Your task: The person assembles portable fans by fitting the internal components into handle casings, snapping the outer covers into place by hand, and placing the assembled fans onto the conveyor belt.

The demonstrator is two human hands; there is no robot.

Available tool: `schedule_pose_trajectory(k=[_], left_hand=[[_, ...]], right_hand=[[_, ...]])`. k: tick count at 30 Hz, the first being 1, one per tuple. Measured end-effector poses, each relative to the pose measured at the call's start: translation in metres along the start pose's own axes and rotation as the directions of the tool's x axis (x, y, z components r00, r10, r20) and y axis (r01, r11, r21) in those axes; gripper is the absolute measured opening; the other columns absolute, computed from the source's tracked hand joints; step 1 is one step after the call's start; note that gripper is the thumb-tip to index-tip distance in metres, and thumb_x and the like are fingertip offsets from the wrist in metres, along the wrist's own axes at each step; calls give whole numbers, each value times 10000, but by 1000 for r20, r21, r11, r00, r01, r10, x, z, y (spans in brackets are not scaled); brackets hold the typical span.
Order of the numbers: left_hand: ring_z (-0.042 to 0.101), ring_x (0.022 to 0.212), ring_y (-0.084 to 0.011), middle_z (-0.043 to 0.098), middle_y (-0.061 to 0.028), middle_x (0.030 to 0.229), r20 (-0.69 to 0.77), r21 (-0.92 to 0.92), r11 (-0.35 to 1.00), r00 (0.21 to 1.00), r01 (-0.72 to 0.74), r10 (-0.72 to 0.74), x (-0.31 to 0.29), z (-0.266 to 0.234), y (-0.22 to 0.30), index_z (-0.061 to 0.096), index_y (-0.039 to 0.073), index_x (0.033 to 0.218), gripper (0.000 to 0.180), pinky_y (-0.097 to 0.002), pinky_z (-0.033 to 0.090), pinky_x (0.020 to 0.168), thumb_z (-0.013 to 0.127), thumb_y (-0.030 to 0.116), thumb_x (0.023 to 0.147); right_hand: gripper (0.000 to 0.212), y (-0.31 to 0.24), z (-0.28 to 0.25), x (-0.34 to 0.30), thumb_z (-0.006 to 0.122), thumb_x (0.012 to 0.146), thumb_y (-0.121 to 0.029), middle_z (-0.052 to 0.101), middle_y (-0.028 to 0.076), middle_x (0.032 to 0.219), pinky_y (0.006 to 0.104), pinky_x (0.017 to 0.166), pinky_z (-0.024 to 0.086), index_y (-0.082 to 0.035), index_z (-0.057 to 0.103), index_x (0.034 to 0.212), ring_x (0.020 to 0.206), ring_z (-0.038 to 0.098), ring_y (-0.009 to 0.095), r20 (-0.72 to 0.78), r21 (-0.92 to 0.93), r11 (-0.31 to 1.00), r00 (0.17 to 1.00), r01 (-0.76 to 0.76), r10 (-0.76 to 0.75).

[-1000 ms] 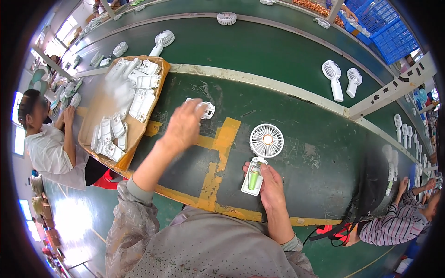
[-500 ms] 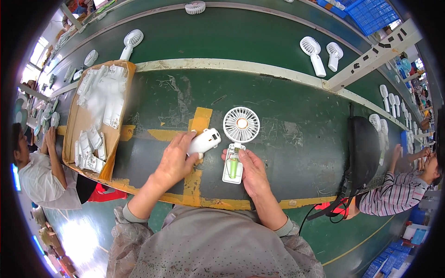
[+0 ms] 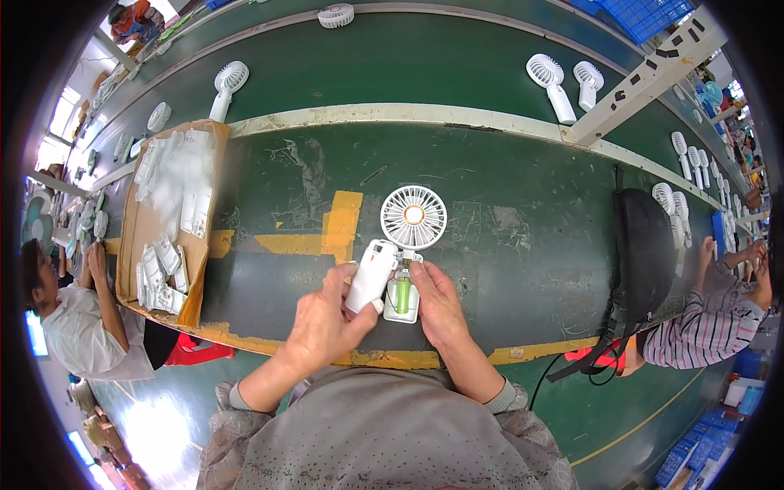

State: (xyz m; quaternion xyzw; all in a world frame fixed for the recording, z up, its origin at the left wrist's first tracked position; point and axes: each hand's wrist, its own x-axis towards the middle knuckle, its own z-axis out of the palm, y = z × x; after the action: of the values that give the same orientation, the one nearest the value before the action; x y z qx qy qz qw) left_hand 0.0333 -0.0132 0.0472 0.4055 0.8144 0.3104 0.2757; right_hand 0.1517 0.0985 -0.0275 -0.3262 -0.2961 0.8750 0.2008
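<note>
Left hand [image 3: 321,320]: was clamped on a smooth, elongated white plastic cover [image 3: 371,276].
Right hand [image 3: 443,306]: gripped the open handle of a round-headed white plastic fan [image 3: 414,216], near the tabletop's [image 3: 531,298] front edge.
Fit: cover seemed best squared to the handle's rim before pressing, green cylindrical battery [image 3: 403,296] seated low.
Hidden: cover's inner face; cover-handle contact couldn't be told; wiring too small.

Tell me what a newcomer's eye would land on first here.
The white fan in the centre, its open handle showing a green cylinder; the right hand holds the fan, the left hand a white cover beside it. Then the black bag at right and the box of white parts at left.
</note>
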Motion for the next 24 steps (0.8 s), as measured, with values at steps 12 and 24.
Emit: schedule_pose_trajectory(k=[12, 24], left_hand=[[624, 534, -286, 625, -189, 706, 19, 253, 954, 986, -163, 164, -5, 29, 3, 410, -59, 1258, 639, -378, 493, 494, 640, 251, 749], [591, 444, -243, 591, -142, 568, 17, 380, 898, 972, -223, 234, -7, 31, 1, 470, -87, 1209, 623, -355, 473, 448, 651, 248, 715]], right_hand=[[398, -10, 0, -11, 421, 934, -120, 505, 102, 1224, 334, 945, 404, 6, 379, 1309, 1127, 494, 191, 140, 123, 985, 985, -123, 105], [561, -11, -2, -10, 406, 841, -62, 426, 106, 1309, 344, 1020, 324, 10, 269, 1381, 1210, 418, 197, 262, -8, 995, 960, -100, 99]])
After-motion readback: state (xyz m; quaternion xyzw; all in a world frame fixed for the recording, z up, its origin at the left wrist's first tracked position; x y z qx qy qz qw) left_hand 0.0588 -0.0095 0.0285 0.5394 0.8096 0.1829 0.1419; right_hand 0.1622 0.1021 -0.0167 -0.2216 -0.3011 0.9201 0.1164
